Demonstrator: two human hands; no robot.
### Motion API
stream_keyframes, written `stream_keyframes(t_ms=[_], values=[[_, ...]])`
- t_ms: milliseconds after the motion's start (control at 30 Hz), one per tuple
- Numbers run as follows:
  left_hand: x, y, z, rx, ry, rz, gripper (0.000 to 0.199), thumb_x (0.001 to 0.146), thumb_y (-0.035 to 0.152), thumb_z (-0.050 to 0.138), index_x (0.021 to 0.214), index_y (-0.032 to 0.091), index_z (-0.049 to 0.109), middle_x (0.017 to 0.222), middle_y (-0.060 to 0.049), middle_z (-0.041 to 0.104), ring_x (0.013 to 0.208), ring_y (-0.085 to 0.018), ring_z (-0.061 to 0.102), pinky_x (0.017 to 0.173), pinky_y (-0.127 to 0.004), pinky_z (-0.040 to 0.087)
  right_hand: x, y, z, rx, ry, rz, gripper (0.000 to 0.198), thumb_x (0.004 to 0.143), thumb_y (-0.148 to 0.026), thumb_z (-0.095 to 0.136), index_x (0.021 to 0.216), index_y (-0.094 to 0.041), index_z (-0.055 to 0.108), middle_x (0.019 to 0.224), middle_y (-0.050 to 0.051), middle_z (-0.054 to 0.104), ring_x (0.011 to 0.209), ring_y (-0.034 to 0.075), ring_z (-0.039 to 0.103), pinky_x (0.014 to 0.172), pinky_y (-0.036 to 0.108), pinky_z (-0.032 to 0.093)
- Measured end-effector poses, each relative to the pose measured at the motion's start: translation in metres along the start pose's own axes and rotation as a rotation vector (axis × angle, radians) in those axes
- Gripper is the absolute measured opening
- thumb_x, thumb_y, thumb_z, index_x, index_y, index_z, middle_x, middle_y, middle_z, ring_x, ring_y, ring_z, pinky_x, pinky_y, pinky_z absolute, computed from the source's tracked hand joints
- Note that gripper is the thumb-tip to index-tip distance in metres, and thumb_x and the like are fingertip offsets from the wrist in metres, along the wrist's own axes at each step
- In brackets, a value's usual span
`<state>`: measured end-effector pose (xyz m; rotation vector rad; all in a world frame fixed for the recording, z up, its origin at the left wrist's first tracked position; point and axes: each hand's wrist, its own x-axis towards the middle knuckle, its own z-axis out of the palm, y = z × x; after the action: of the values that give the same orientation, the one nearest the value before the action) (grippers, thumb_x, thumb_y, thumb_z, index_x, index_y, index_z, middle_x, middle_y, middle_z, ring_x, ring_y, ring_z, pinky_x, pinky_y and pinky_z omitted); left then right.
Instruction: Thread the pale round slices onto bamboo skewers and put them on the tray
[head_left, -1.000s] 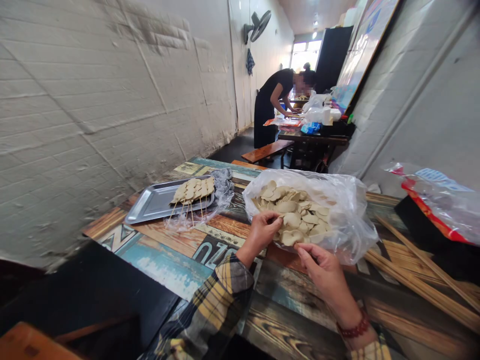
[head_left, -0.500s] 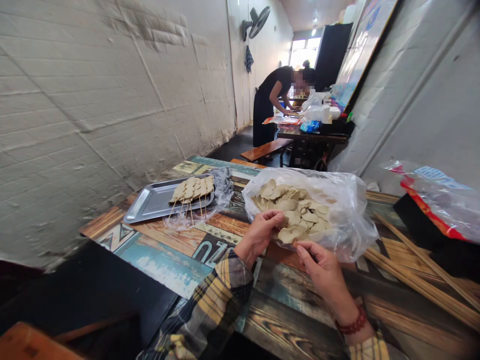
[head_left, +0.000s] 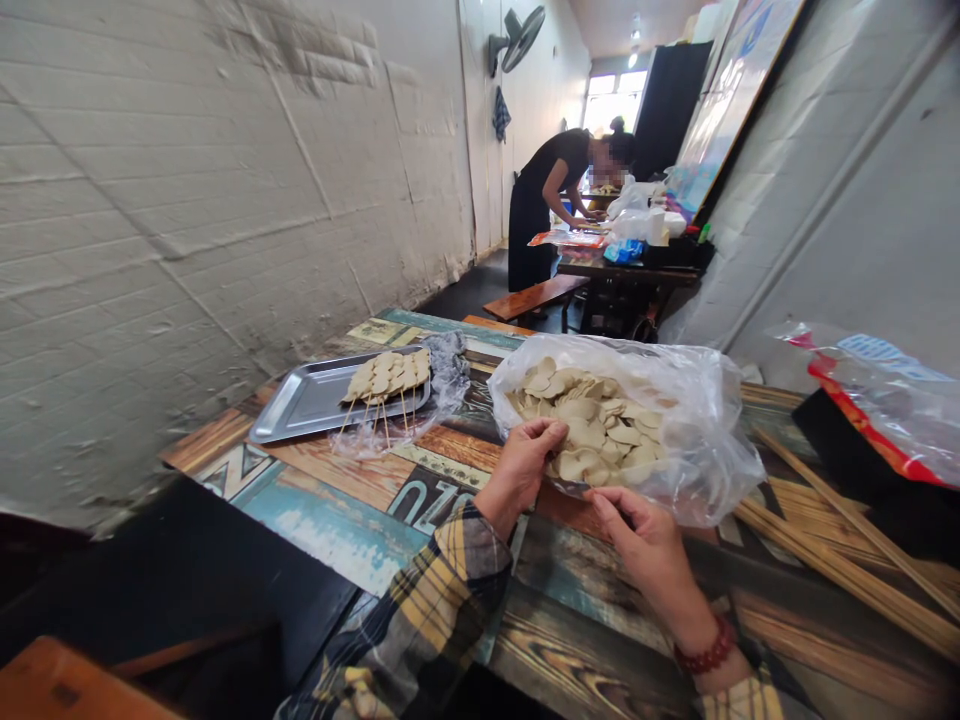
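A clear plastic bag (head_left: 697,400) full of flat beige food slices (head_left: 622,435) lies open on the table in front of me. At its near left edge my left hand (head_left: 519,468) is closed in a pinch beside the slices; what its fingertips hold cannot be made out. My right hand (head_left: 643,535), lower and to the right, also pinches with thumb and forefinger just short of the bag, on something too small to name. To the left, skewered slices (head_left: 386,375) rest at the right end of a metal tray (head_left: 300,400), their thin sticks pointing towards me.
Bamboo sticks (head_left: 832,565) lie at the right of the patterned wooden table (head_left: 330,510). Behind them stands a black box (head_left: 855,450) with red-and-clear packaging (head_left: 892,400). Crumpled plastic (head_left: 448,385) adjoins the tray. Further back, a person (head_left: 551,200) bends over another table (head_left: 637,270).
The whole view has shifted slightly. Both hands keep nearly the same pinched pose by the bag, and the tray and skewers stay where they were.
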<state>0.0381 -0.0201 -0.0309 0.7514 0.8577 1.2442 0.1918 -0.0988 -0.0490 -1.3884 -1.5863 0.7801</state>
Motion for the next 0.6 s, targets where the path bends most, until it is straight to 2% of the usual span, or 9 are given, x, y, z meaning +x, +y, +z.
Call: stream_keyframes(t_ms=[133, 600], values=[[-0.001, -0.003, 0.0, 0.05, 0.021, 0.019, 0.034, 0.056, 0.04, 0.082, 0.062, 0.013, 0.062, 0.053, 0.005, 0.047, 0.05, -0.005, 0.038, 0.05, -0.02, 0.027, -0.001, 0.005, 0.001, -0.09, 0.025, -0.053, 0.035, 0.088, -0.045, 0.051, 0.084, -0.019, 0.073, 0.08, 0.006, 0.074, 0.073, 0.021, 0.065, 0.066, 0.028, 0.047], [-0.003, -0.011, 0.003, 0.19, 0.013, 0.022, 0.031, 0.059, 0.039, 0.078, 0.067, 0.013, 0.064, 0.061, 0.002, 0.055, 0.054, -0.007, 0.046, 0.051, -0.02, 0.032, -0.001, 0.003, 0.002, -0.156, 0.06, -0.095, 0.033, 0.09, -0.041, 0.049, 0.078, -0.019, 0.071, 0.072, 0.004, 0.071, 0.067, 0.018, 0.064, 0.063, 0.026, 0.045]])
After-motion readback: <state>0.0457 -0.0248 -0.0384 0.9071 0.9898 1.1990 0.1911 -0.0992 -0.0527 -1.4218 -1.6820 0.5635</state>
